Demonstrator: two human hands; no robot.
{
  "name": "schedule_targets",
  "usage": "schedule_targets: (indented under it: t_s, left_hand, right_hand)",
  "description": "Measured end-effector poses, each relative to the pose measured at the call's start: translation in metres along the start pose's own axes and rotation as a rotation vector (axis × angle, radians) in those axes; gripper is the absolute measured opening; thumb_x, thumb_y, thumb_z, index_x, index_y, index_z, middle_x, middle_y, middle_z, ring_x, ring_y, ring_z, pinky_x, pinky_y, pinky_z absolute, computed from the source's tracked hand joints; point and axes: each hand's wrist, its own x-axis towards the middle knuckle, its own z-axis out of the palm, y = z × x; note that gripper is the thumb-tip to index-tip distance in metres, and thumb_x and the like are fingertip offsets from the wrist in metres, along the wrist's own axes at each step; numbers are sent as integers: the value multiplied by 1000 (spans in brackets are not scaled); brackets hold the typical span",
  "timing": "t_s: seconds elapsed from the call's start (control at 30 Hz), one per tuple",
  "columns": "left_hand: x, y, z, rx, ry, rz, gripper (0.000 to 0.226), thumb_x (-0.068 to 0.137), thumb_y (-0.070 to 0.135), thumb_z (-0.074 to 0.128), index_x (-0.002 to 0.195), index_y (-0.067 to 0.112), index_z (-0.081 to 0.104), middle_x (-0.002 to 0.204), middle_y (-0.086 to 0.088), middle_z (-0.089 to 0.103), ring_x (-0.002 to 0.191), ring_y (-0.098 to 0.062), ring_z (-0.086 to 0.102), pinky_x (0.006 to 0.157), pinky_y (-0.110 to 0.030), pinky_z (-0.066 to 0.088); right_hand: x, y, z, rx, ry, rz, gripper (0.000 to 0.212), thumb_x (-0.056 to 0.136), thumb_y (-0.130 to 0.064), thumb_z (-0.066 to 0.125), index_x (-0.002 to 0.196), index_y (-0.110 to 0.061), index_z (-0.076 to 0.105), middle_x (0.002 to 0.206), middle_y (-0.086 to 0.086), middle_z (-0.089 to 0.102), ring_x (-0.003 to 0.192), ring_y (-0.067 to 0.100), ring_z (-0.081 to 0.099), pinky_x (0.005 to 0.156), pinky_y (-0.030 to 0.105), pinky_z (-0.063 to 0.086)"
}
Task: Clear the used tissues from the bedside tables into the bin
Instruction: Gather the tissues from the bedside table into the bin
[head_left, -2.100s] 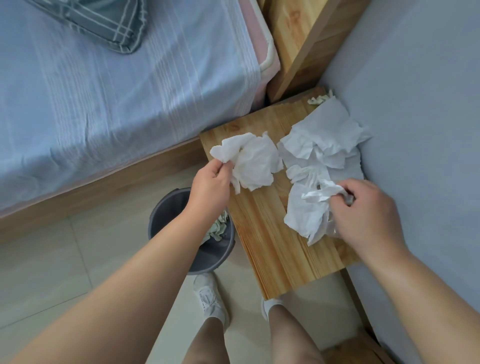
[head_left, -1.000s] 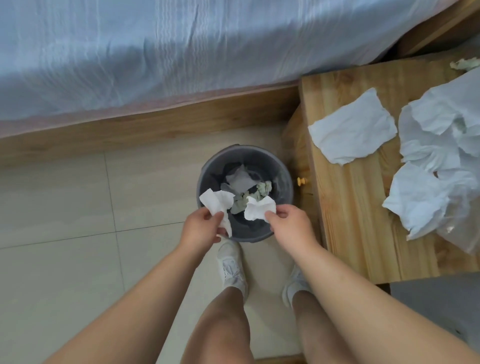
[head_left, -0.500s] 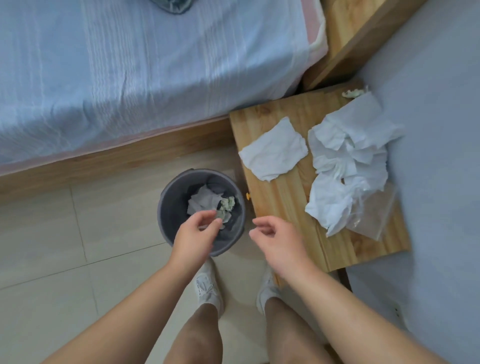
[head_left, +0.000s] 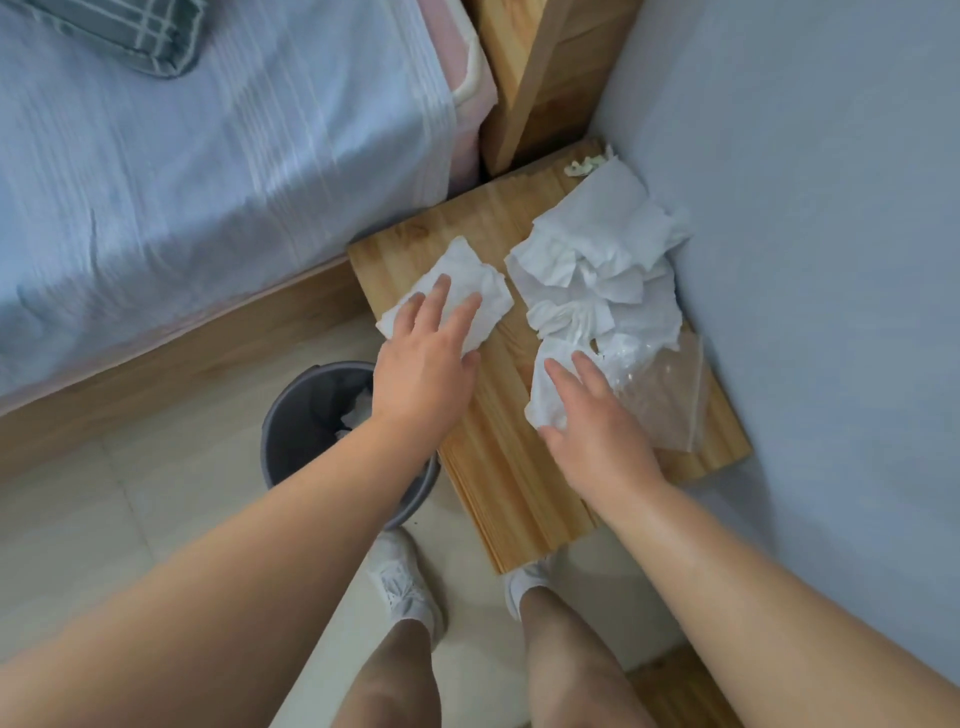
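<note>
Far left: bed (head_left: 208, 171) with blue sheet, clear of the work. Floor beside it: grey bin (head_left: 306, 415), just off the desk's left edge, partly hidden under the left forearm; white tissue visible inside.

Desk (head_left: 498, 467), left edge, far half: single flat tissue (head_left: 467, 283), lying mostly smoothed out. Left hand (head_left: 423, 364) open, fingers spread, resting on top of that tissue, nothing pinched yet.

Desk centre to right edge: tissue pile (head_left: 597, 275), several crumpled sheets overlapping, running from the far right corner down toward the middle. Right hand (head_left: 597, 423) open, fingers extended onto the near end of the pile, no grip closed. Clear plastic bag (head_left: 662, 395) just beside the right hand, partly under the pile's near end, against the right edge. Small pale scrap (head_left: 584, 165) at the far right corner, touching the pile; cannot tell what.

Handling, judged: very light, soft, no stiffness, tears easily, probably clings sheet to sheet. Flat sheet hard to lift off wood from above; better to scrunch fingers inward and bunch, or drag to the left edge and pinch there. Pile: gather from the near end, close whole hand around a wad. Risk: bag dragged along with the wad, loose sheets shedding on the way to the bin.

Most of the tissue not yet cleared.
</note>
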Motion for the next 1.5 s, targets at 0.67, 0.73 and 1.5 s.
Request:
schedule_targets:
  t_s: [0.67, 0.73, 1.5]
  left_hand:
    - [-55, -11, -19, -935, 59, -350, 20, 108, 32, 55, 99, 34, 73, 82, -2, 72, 66, -13, 62, 60, -31, 53]
    - [-68, -21, -27, -1012, 97, -362, 24, 108, 31, 56, 94, 39, 73, 84, 0, 73, 63, -6, 63, 56, -19, 51]
    - [-149, -217, 66, -1236, 12, -860, 24, 104, 17, 63, 127, 21, 69, 103, 6, 80, 93, -15, 77, 79, -30, 65]
  right_hand:
    - [-23, -15, -63, 369, 351, -39, 23, 104, -20, 49, 102, -14, 71, 80, -1, 71, 77, 19, 67, 66, 39, 56]
    - [-30, -20, -70, 447, 384, -6, 25, 102, -27, 49, 92, -14, 68, 72, 5, 67, 70, 27, 66, 64, 49, 57]
    - [0, -145, 147, 279, -330, 72, 50, 100, -39, 59, 147, -26, 55, 135, -3, 68, 118, 23, 65, 83, 29, 45]
